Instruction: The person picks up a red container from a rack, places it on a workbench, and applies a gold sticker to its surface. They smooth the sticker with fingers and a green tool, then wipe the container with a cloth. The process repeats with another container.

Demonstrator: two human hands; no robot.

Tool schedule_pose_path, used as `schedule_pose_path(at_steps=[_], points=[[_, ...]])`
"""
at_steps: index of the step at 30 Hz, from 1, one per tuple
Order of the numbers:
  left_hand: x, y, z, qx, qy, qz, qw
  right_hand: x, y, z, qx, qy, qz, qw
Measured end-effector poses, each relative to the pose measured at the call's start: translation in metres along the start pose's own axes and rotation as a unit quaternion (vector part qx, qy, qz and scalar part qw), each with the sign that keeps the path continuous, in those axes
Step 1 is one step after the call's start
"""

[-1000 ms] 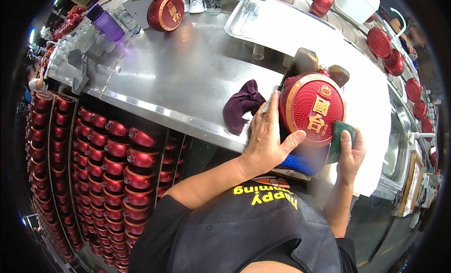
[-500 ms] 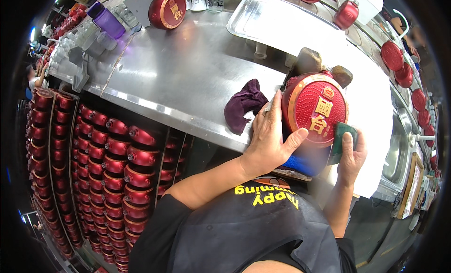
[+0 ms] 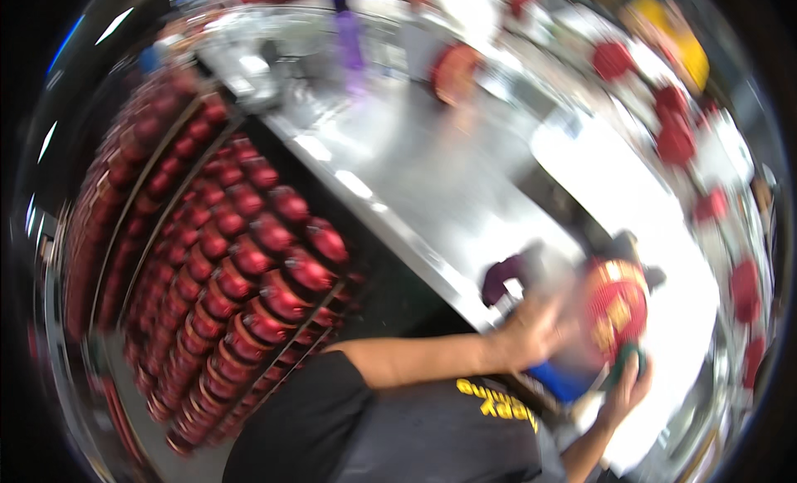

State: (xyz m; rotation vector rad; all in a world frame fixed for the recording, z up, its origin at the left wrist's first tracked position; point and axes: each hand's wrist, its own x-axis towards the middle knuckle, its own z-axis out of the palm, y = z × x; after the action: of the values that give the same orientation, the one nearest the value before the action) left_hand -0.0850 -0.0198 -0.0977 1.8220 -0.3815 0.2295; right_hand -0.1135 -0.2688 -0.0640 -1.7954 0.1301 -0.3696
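Observation:
A round red bottle [image 3: 616, 313] with gold characters and an orange-gold rim lies face up on the right. My left hand [image 3: 531, 327] is at its left side; motion smears the fingers, so whether they touch the bottle cannot be told. My right hand [image 3: 633, 389] pinches a dark green scouring pad [image 3: 626, 358] at the bottle's lower edge. Left of the bottle, a dark purple cloth [image 3: 501, 282] lies on the metal counter. Something blue [image 3: 558, 382] shows below the bottle.
Racks of red bottles [image 3: 249, 259] stand at lower left, below the steel counter's edge [image 3: 390, 217]. Another red bottle [image 3: 455, 74] and a purple drinking bottle [image 3: 349, 43] stand at the back. A white sheet [image 3: 681, 317] covers the right side. A person in yellow [image 3: 668, 39] is beyond.
The whole view has swung left and blurred, so the bottle and hands appear further right and lower. The pad stays in my right hand at the bottle's edge.

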Motion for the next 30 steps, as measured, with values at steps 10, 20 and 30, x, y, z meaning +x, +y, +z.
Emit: schedule_pose_path(at_steps=[10,20,30], points=[[-0.003,-0.014,0.017,0.001,-0.031,-0.020,0.999,0.021,-0.014,-0.035,-0.094,-0.149,0.055,0.983],[-0.005,-0.001,-0.001,-0.059,-0.028,-0.030,0.997,0.053,-0.082,0.030,-0.277,-0.260,-0.196,0.904],[-0.003,-0.002,-0.015,-0.116,-0.031,-0.009,0.993,0.045,-0.111,0.030,-0.258,-0.276,-0.149,0.914]])
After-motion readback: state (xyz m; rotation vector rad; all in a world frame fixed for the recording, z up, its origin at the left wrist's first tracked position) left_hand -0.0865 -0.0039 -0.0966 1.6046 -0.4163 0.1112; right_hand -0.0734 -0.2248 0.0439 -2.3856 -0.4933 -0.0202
